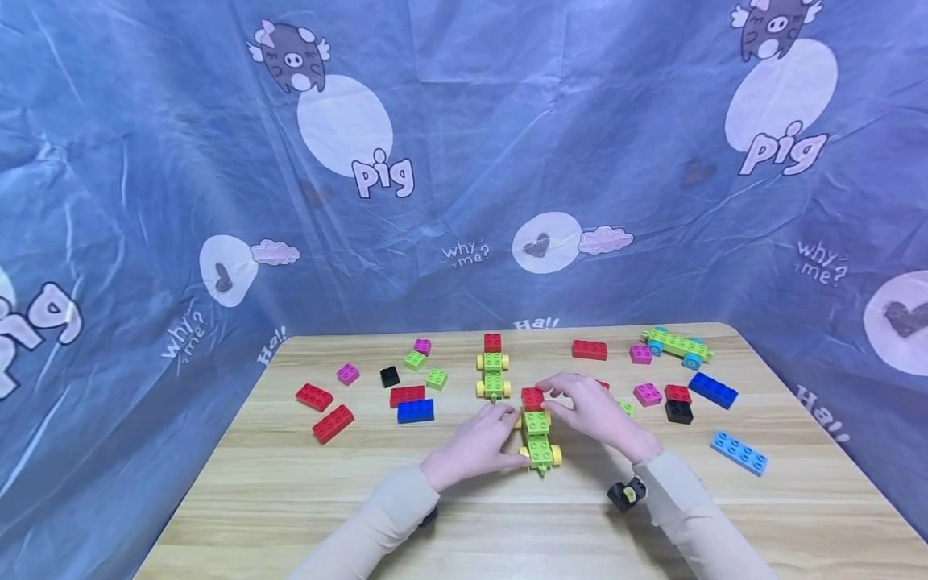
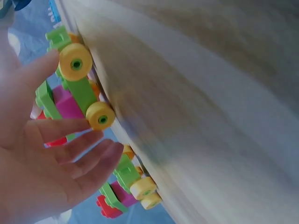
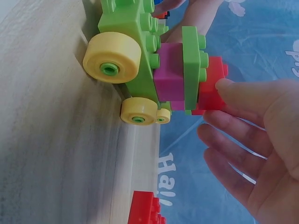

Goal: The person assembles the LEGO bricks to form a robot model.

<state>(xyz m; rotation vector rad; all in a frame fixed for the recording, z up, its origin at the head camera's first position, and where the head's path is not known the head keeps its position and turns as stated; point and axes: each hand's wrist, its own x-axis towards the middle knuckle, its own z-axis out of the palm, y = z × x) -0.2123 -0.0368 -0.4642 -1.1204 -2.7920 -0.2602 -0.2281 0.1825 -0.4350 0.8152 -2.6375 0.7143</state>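
Toy car (image 1: 537, 437), hands (image 1: 477, 445) (image 1: 593, 409) gripping; magenta brick (image 3: 168, 70), wrist views only

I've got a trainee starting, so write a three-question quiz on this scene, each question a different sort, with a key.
1. Multiple choice: on the toy car that the left hand holds, what colour is the brick directly under the upper green brick? A) blue B) magenta C) black
2. True or false: the blue-wheeled green chassis stands near the back-right corner of the table.
3. Fill in: on that same car, the right hand pinches the topmost piece, a ____.

Key:
1. B, the magenta brick.
2. True.
3. Red brick.
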